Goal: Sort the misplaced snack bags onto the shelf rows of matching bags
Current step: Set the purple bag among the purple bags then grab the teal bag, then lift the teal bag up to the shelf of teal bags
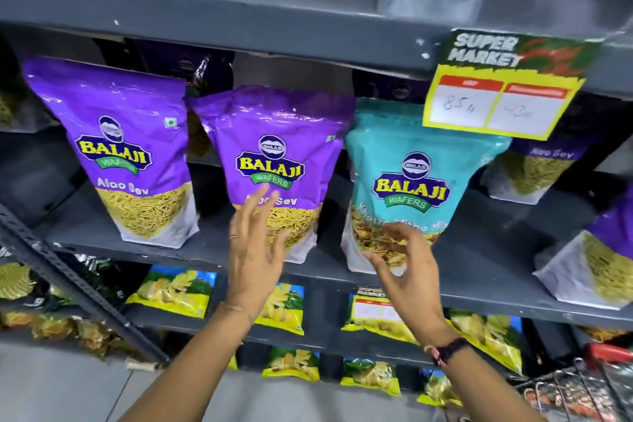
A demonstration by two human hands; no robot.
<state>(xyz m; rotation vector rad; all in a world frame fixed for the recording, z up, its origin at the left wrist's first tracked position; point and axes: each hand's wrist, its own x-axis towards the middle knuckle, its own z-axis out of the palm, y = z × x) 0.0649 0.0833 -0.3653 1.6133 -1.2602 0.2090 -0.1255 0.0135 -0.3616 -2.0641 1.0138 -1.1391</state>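
While both hands hover with fingers spread, grasping nothing, the left hand (255, 250) fronts a purple bag (274, 164) and the right hand (406, 271) nears the teal bag (411, 181) at its 12 o'clock, standing misplaced among purple ones on the shelf (205, 252). Next, I judge, the right grip closes on it. Its matching row is out of sight.

Two purple bags (113, 147) (270, 168), teal bag (407, 181) beside them, left hand (255, 250) and right hand (407, 271) empty, fingers spread

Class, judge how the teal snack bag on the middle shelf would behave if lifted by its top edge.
The teal bag is glossy film, so probably slippery. It looks puffed and crinkled, likely light and floppy. Standing on a narrow base, it may tip if nudged.
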